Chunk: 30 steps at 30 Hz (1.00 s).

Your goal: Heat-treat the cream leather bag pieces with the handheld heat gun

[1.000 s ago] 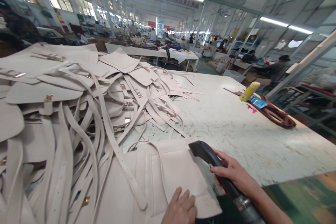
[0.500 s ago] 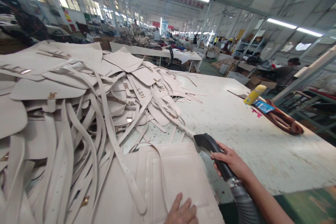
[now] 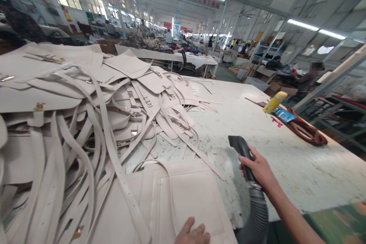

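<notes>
My right hand (image 3: 257,166) is wrapped round a black vacuum hose nozzle (image 3: 243,154), whose flat mouth points up and left above the pale tabletop. Below the grip, a ribbed grey hose (image 3: 256,209) bends down past the near edge. At the bottom, my left hand (image 3: 193,232) rests with fingers apart on a flat beige leather bag piece (image 3: 194,194). A narrow strap (image 3: 168,183) curves over that piece. Another strap end (image 3: 214,167) lies between the piece and the nozzle. The lower part of my left hand is cut off by the frame.
A large heap of beige bag pieces and buckled straps (image 3: 97,103) fills the left of the table (image 3: 286,164). At the right lie a yellow bottle (image 3: 275,101), a blue packet (image 3: 285,114) and coiled brown strips (image 3: 307,131). A seated person (image 3: 309,78) is beyond.
My right hand has moved the nozzle rightward, off the strap and bag piece. The freed strap end now lies across the piece's upper right edge. My left hand stays nearly in place.
</notes>
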### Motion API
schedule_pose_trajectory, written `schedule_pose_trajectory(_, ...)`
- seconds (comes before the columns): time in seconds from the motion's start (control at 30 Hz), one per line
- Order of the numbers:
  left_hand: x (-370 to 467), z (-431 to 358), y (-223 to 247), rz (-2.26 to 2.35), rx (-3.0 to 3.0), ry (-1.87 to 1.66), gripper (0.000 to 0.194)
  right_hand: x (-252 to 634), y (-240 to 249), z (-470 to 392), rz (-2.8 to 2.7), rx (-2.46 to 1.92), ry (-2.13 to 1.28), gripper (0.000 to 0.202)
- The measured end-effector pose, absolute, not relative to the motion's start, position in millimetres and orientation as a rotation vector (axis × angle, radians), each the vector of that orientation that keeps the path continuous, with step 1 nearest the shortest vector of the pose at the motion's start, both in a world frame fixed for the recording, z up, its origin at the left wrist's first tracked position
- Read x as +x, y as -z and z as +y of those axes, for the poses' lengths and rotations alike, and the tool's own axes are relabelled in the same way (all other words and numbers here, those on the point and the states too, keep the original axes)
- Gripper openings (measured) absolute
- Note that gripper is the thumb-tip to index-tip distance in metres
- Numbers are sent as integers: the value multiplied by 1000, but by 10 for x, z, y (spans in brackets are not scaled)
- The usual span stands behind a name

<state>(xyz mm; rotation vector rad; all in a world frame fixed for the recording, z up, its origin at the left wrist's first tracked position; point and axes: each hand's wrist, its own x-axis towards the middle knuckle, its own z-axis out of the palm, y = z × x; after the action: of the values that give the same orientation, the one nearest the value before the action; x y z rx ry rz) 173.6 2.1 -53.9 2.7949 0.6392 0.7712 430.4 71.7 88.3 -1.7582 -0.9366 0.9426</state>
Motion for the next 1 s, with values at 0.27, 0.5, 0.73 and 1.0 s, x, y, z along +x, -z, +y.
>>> schedule_pose_trajectory(0.27,2139,1634,-447,1072,2671,-115,43,4204,-918,155,-943,-1680,-1272,85)
schedule_pose_trajectory(0.5,1942,1438,-364,831,2750,-190,11,4072,-886,91,-902,-1592,-1489,81)
schedule_pose_trajectory(0.73,1841,1211,-217,891,2734,-250,47,3984,-842,523,-927,-1591,-1616,68)
schedule_pose_trajectory(1.0,1795,1168,-184,815,2706,-315,68,4075,-860,685,-975,-1577,-1673,63)
